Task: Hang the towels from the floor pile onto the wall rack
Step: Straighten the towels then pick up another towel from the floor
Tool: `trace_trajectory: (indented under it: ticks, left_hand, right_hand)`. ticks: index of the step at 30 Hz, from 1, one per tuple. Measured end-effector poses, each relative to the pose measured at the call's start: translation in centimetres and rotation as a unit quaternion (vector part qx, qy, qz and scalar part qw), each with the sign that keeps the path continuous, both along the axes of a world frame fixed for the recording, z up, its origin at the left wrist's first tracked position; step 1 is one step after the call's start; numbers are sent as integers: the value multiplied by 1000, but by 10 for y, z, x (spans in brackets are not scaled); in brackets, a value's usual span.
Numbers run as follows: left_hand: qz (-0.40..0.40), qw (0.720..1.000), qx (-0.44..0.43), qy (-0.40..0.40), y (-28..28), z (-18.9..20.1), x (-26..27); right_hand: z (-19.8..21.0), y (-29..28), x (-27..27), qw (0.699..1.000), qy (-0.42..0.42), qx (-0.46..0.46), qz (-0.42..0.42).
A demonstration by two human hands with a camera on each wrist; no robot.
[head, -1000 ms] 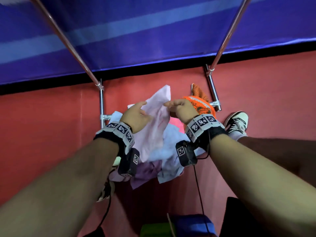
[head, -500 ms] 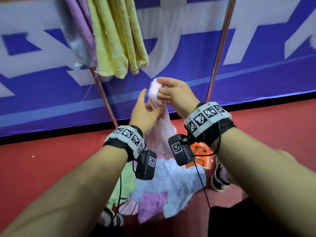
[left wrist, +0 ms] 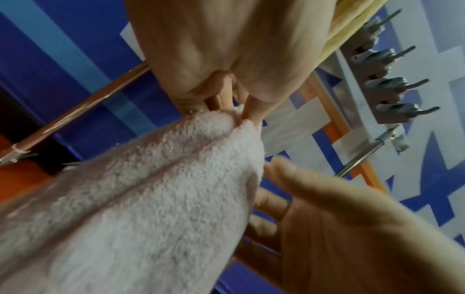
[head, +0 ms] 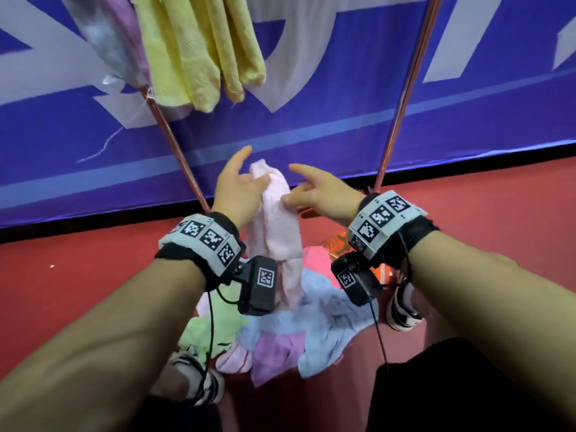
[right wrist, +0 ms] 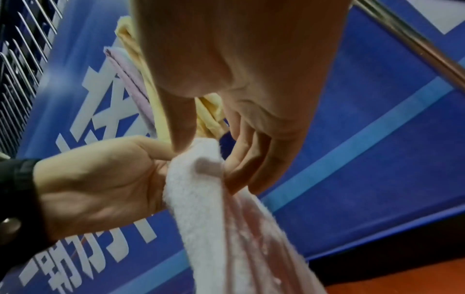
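A pale pink towel (head: 277, 226) hangs from my hands above the floor pile (head: 314, 325) of blue, lilac, green and pink towels. My left hand (head: 249, 179) pinches the towel's top fold between thumb and fingers, index finger pointing up; the left wrist view shows this pinch on the pink towel (left wrist: 151, 189). My right hand (head: 290, 191) is just to the right. Its thumb and curled fingers lie on either side of the pink towel (right wrist: 201, 179), index finger stretched out. Yellow towels (head: 199, 57) and a lilac towel (head: 124, 35) hang overhead on the rack.
Two slanted metal rack poles (head: 174, 151) (head: 402, 98) stand against a blue and white banner (head: 311, 126). A row of metal hooks (left wrist: 392, 87) sits higher up. My shoes (head: 402, 310) (head: 199, 381) flank the pile on the red floor (head: 78, 275); an orange item (head: 336, 244) lies behind it.
The pink towel came up off the pile. Its top has passed from my right fingers into my left hand's pinch, and my right hand has shifted to the towel's right side.
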State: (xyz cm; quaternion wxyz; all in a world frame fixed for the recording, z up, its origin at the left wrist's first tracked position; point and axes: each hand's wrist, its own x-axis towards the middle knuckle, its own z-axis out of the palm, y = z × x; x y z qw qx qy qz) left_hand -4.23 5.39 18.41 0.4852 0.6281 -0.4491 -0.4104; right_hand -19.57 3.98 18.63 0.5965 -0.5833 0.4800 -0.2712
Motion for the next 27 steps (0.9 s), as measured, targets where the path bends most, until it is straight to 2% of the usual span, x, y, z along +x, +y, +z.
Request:
trace_trajectory:
  ticks: [3,8,13,16,19,22,25,27]
  left_hand:
    - [43,997,35,45,-7,-19,5]
    - [79,985,78,128,-20,-40,10]
    - [98,972,97,189,-25,-53,14]
    - [112,972,102,180,-30,-59,19]
    - [70,974,144,159,-35,-63,19]
    - [-20,978,180,107,-32,-64,13]
    - [-114,975,187,35,-24,-72,10]
    - [-151,973,175,22,-19,-79,10]
  right_hand:
    - [-27,-6,4,998,59,-8,13]
    - [-62,-21,16,984,154,-87,11]
    - [-80,-38,19,981,163,-99,-33]
    - [-83,-46,21,981,166,-86,-51]
    - [-85,-54,22,988,132,-39,-72]
    - [-83,-60,22,991,76,3,-113]
    - [-82,-62,19,983,-16,83,-163]
    - [-82,-61,19,978,-50,112,-168]
